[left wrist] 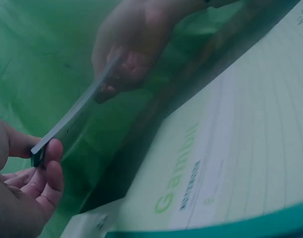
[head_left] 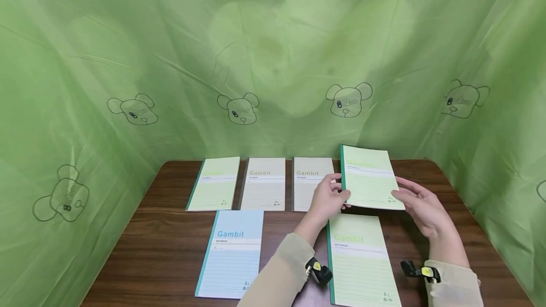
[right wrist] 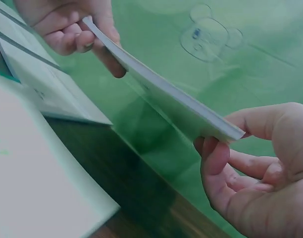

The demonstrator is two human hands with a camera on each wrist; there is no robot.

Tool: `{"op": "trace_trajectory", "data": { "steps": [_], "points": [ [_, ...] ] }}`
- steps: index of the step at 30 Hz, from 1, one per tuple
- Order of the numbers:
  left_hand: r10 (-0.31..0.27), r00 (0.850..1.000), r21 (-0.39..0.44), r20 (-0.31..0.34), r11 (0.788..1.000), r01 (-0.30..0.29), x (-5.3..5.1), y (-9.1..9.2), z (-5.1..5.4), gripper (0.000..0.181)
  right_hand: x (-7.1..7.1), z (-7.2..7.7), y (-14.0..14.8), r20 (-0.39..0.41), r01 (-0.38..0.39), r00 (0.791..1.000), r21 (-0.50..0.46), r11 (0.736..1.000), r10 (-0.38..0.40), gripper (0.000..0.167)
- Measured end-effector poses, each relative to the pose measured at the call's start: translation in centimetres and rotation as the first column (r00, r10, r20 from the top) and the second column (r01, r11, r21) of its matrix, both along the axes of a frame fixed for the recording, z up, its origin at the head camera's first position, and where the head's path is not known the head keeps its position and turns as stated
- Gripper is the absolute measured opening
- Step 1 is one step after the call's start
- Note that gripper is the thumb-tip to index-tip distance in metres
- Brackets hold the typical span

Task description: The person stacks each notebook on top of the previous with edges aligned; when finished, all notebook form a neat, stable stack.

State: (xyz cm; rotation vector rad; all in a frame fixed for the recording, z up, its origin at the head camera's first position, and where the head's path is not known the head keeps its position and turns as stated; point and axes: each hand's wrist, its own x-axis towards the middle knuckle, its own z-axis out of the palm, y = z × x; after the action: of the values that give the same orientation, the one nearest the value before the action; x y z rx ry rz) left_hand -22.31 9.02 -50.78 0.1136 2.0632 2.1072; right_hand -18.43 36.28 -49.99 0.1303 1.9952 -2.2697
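Green book point(head_left: 371, 179), raised and tilted above the far right of the table point(head_left: 153, 236). The left hand point(head_left: 327, 198) pinches its spine side at 8 o'clock and the right hand point(head_left: 426, 210) its corner at 4 o'clock, each with thumb on top and fingers beneath.

Probable faults, taking the green book as the dial's centre. At 9 o'clock, the near grey book point(head_left: 313, 181) lies close to the left hand; a low sideways drift might nudge it or leave the covers overlapping. At 6 o'clock, the lower book point(head_left: 362, 264) could be overlapped if the green book were lowered too near the person; the left cuff's strap point(head_left: 320, 271), beside its spine, might drag it askew. At 12 o'clock, too far a reach could press the top edge into the curtain point(head_left: 273, 60). Uneven release would probably drop one corner first; fingers beneath could be trapped against the table.
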Motion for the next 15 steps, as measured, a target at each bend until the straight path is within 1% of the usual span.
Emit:
{"op": "trace_trajectory", "data": {
  "steps": [2,4,7,11,15],
  "points": [
    [0.01,1.0,0.012,0.005,1.0,-0.01,-0.1,-1.0,0.2,0.053,-0.1,0.2,-1.0,-0.008,-0.01,1.0,-0.001,1.0,0.01,0.054],
    [0.019,1.0,0.007,-0.006,1.0,-0.019,0.0,-1.9,0.3,0.054,-0.3,0.4,-2.1,-0.008,-0.011,1.0,-0.001,1.0,0.011,0.061],
    [0.037,0.999,-0.016,-0.039,0.999,-0.037,0.2,-3.5,0.3,0.056,-0.7,0.6,-4.0,-0.002,0.009,1.0,0.001,1.0,-0.009,0.069],
    [0.06,0.994,-0.047,-0.095,0.997,-0.064,0.1,-5.5,0.2,0.057,-1.1,0.6,-6.8,-0.004,0.05,0.999,0.029,0.998,-0.05,0.07],
    [0.076,0.991,-0.032,-0.108,0.996,-0.08,-0.4,-7.4,0.0,0.056,-1.4,0.4,-9.1,-0.037,0.065,0.997,0.062,0.996,-0.063,0.068]
  ]
}}
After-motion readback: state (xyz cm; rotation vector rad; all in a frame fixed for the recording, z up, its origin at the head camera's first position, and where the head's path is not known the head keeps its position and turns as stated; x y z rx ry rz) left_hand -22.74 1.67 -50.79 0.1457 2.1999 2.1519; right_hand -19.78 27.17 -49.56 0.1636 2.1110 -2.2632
